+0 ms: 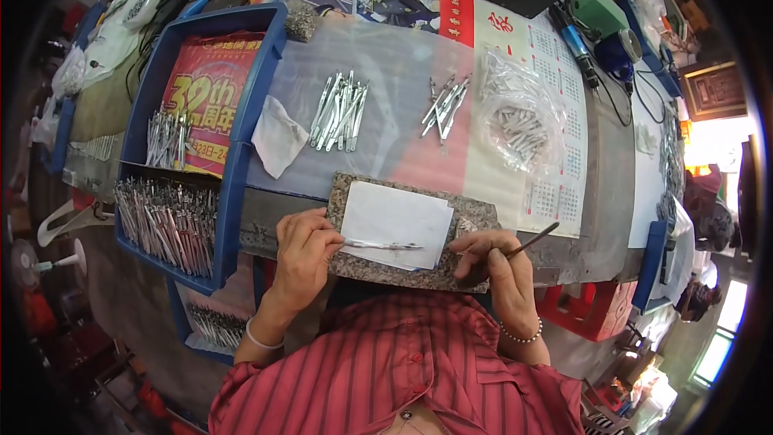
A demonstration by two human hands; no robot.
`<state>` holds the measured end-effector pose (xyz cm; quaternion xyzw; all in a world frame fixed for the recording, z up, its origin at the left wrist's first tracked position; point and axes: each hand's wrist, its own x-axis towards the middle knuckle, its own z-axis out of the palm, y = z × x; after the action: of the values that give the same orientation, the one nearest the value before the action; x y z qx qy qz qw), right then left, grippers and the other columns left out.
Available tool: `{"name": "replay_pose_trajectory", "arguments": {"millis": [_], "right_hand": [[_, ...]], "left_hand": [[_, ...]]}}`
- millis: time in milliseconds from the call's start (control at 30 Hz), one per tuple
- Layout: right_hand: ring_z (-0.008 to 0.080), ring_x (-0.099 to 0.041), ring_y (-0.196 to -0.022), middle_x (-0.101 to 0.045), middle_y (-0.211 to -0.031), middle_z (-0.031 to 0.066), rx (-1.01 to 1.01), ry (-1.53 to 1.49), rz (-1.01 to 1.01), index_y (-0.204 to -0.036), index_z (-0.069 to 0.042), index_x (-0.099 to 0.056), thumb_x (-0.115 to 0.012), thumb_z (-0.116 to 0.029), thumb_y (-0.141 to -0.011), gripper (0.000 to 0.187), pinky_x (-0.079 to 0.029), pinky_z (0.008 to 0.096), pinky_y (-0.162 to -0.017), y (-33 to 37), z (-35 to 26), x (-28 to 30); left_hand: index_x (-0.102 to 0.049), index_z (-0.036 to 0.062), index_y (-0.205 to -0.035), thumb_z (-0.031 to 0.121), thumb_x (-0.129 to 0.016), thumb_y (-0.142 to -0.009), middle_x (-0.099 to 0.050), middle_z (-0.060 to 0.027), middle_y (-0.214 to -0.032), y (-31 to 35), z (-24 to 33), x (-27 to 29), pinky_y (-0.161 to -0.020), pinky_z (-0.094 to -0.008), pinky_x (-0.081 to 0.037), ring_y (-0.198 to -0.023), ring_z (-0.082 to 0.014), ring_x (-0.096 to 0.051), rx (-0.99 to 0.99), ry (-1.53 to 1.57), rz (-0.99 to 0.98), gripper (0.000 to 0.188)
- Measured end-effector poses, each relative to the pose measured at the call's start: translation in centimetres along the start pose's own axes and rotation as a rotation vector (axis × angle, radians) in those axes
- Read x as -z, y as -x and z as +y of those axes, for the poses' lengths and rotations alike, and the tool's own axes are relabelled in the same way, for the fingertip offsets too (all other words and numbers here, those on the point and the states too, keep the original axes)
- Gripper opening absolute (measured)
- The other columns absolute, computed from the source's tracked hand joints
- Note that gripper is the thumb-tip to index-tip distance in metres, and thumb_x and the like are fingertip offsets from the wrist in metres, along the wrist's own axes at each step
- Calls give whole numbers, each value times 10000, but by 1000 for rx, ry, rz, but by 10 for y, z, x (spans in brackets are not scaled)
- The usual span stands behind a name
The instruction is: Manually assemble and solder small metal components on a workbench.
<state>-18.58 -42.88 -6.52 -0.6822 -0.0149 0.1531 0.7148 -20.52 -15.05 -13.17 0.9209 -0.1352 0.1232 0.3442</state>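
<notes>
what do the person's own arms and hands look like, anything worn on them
Both forearms are bare; no gloves. The left hand has a thin pale bangle at the wrist. The right hand has a bracelet of small pale beads at the wrist. A red striped button shirt covers the upper arms.

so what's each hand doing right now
Left hand: closed, pinning a slim silver metal piece on white paper.
Right hand: closed on a thin dark-handled tool.

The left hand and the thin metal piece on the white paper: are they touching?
Touching. In the head view, the left hand pinches one end of the thin metal piece, which lies flat across the white paper on the stone slab.
</notes>
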Motion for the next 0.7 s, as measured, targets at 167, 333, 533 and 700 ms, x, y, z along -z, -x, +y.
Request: {"name": "replay_pose_trajectory", "arguments": {"millis": [167, 333, 533, 700], "right_hand": [[79, -514, -571, -663, -895, 134, -105, 43, -177, -981, 17, -554, -363, -149, -1016, 255, -420, 204, -512, 4, 1, 20], [58, -502, -531, -663, -743, 48, -146, 102, -219, -951, 6, -609, -512, -101, -958, 144, -419, 228, -508, 7, 9, 21], [186, -598, -600, -656, -750, 103, -111, 185, -224, -924, 8, -605, -544, -86, -930, 112, -470, 295, -579, 6, 11, 23], [268, -625, -646, -648, -750, 127, -38, 307, -274, -922, 14, -602, -557, -87, -922, 110, -485, 316, -608, 4, 13, 23]], "left_hand": [[-596, 58, -867, 12, -689, -725, -564, -83, -926, 2, 6, 5, -901, -431, -377, -1023, -297, -577, 12, -44, -20, 175], [-591, 61, -853, 19, -691, -725, -561, -84, -917, 2, 16, 14, -892, -432, -384, -1008, -302, -579, 26, -86, -6, 168], [-590, 65, -848, 26, -692, -731, -559, -79, -905, -9, 24, 16, -874, -430, -398, -984, -301, -586, -12, -97, 69, 160], [-588, 61, -862, 52, -670, -768, -563, -86, -902, -12, 23, 11, -876, -426, -394, -975, -306, -584, 8, -81, 91, 125]]}}
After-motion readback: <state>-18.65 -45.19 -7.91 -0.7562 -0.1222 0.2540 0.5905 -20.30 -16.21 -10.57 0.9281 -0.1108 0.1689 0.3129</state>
